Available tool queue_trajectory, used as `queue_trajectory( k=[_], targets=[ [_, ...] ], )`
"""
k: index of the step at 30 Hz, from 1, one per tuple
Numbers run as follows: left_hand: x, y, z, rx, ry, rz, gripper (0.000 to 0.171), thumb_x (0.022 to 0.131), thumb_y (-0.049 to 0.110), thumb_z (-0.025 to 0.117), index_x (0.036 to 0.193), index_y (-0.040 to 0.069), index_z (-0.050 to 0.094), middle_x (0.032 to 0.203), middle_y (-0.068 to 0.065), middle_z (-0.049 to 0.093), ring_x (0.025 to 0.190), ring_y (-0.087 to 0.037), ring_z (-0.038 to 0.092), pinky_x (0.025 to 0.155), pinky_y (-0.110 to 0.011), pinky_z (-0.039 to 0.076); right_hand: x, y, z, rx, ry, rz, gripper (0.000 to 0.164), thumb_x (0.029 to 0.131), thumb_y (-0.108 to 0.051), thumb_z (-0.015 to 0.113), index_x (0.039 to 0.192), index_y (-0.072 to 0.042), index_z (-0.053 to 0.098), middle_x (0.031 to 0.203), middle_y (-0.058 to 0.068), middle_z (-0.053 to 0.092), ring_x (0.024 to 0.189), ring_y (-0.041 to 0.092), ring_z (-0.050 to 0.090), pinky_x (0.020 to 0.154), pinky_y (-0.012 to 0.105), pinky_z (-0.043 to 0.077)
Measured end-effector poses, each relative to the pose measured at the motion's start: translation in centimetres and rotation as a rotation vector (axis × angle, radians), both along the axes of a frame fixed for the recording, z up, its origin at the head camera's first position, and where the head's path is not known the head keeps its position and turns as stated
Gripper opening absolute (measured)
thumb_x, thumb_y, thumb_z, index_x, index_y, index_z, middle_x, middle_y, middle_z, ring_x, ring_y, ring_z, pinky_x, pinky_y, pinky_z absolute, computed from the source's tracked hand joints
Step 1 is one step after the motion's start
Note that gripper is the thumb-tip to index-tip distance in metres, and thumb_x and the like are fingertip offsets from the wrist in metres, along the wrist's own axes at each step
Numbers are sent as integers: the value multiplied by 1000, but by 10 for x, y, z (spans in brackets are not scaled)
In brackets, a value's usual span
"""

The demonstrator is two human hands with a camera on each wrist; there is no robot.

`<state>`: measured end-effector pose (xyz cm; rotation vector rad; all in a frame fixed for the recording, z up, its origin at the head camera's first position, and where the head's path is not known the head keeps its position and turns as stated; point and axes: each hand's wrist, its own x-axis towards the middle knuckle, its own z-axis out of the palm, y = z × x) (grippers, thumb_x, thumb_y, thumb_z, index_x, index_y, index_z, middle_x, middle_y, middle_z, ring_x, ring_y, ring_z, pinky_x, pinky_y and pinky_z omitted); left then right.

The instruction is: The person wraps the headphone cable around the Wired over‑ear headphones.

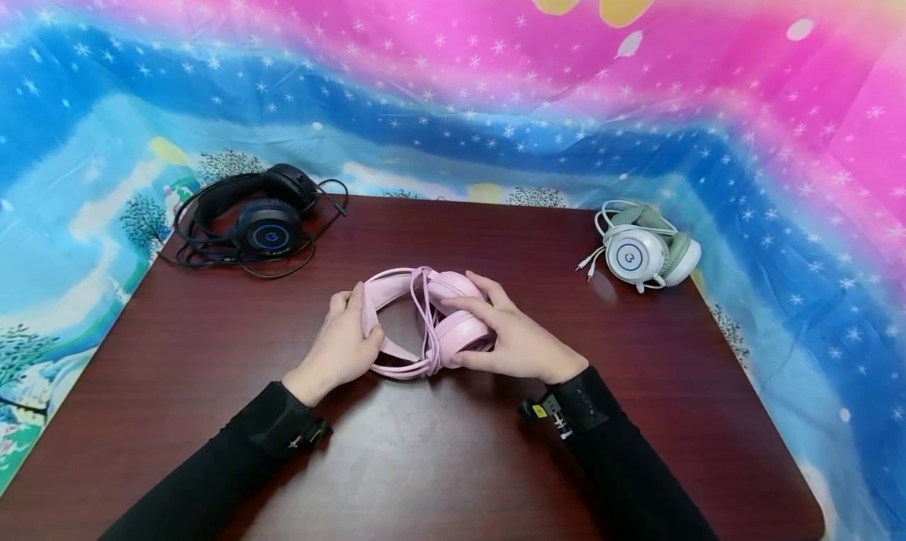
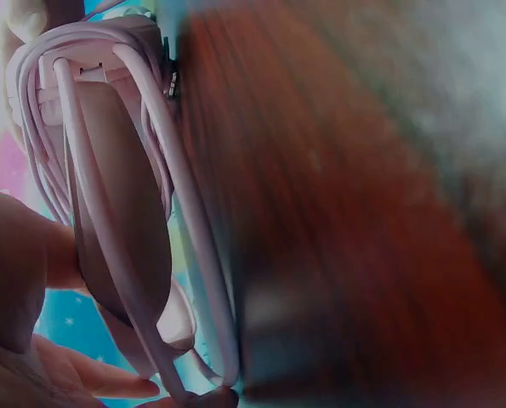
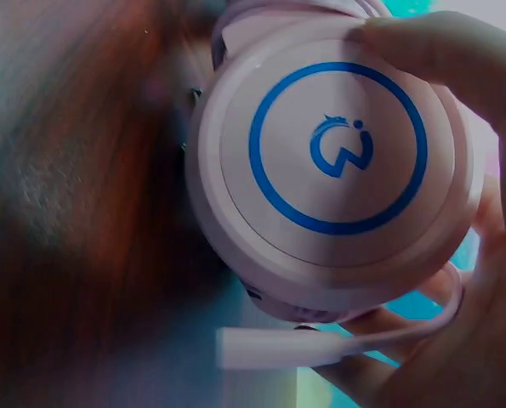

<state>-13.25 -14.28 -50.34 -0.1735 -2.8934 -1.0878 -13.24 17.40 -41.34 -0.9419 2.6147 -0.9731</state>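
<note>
A pink headset point(image 1: 460, 335) is held at the middle of the table, its cable wound around the part beside the ear cups. My left hand point(image 1: 336, 344) grips the headband end, thumb on the near side. On the other end, my right hand point(image 1: 529, 338) holds the ear cups between thumb and fingers. The left wrist view shows the padded headband point(image 2: 121, 195) and thin outer bands, with fingers around the lower end. In the right wrist view, an ear cup point(image 3: 338, 204) bears a blue ring and logo; a microphone boom point(image 3: 278, 348) sticks out below it.
A black headset point(image 1: 265, 228) with a loose cable lies at the back left of the dark red wooden table point(image 1: 425, 462). At the back right is a white and green headset point(image 1: 633, 254), its cable bundled. A colourful printed cloth point(image 1: 453, 93) hangs around the table.
</note>
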Motion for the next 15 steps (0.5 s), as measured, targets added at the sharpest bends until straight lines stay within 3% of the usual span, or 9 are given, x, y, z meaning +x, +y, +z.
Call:
queue_trajectory(
  k=[3,5,6,8,11,12,15],
  targets=[
    [0,-1,-3,11,-28,3,91,99,30,62,172,-5,20,160,-36,37,144,-49,53,122,-61,45,2,5,0,27,-1,22,76,92,-27,81,162,-35,53,183,3,13,166,29,32,114,47,52],
    [1,-1,-5,27,-7,18,91,99,33,62,172,-4,22,161,-36,37,145,-49,51,123,-59,45,5,8,0,55,2,24,79,91,-22,77,163,-38,50,183,3,13,163,28,38,108,43,54],
    [4,0,4,47,-1,23,88,99,32,61,171,-3,25,161,-36,36,146,-50,49,123,-60,44,6,9,0,71,5,17,80,91,-22,76,164,-40,49,183,2,15,160,27,43,105,41,55],
    [14,5,28,112,48,35,78,100,28,60,168,-2,36,160,-35,39,147,-49,48,123,-60,43,9,11,1,99,16,-1,80,92,-23,76,164,-43,48,182,1,19,150,25,55,99,39,56],
    [36,16,83,260,160,6,56,104,16,60,158,3,55,152,-27,51,139,-42,58,115,-51,51,14,12,5,146,42,-30,77,95,-28,77,164,-43,48,178,1,28,118,18,74,94,38,58],
    [45,21,105,324,191,-25,50,104,10,61,154,5,62,147,-22,57,134,-37,63,110,-47,55,15,12,6,161,57,-39,75,95,-31,77,163,-42,49,175,2,32,110,16,75,92,38,59],
    [67,29,148,469,358,-199,40,103,0,64,140,11,74,128,-7,69,111,-21,71,88,-27,59,17,11,11,201,111,-58,70,96,-39,80,161,-40,53,162,5,44,91,12,72,87,37,60]
  ],
)
